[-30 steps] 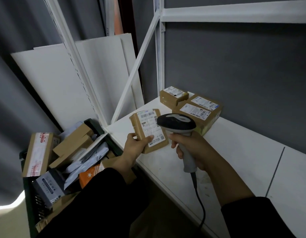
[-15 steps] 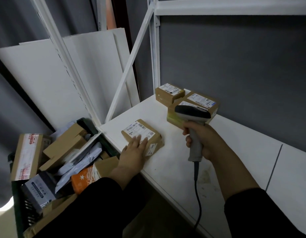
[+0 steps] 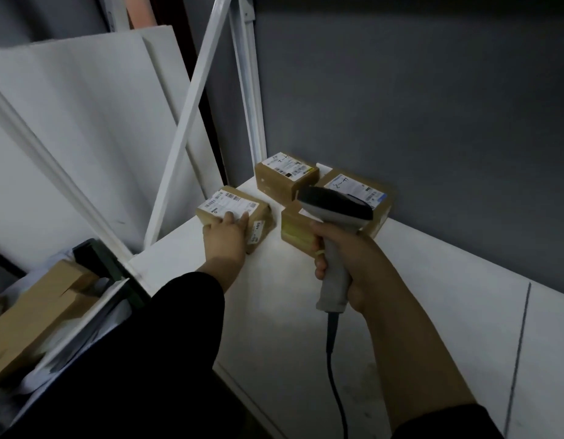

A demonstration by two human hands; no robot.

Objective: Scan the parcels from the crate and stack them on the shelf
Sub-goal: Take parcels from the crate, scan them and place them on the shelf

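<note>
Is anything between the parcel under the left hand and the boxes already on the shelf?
Nothing visible. Only bare shelf lies between the parcel, touched by the left hand, and the boxes. The scanner in the right hand is off to the right.

we see the parcels [image 3: 285, 185] as matt brown cardboard with white paper labels [image 3: 225, 202], lying on a shelf [image 3: 274, 299] of smooth white board with a dull sheen. the scanner [image 3: 334, 207] looks like grey plastic with a darker, slightly glossy head. the shelf frame [image 3: 192, 122] is white painted metal and the sleeves [image 3: 185, 315] are matt black cloth.
</note>
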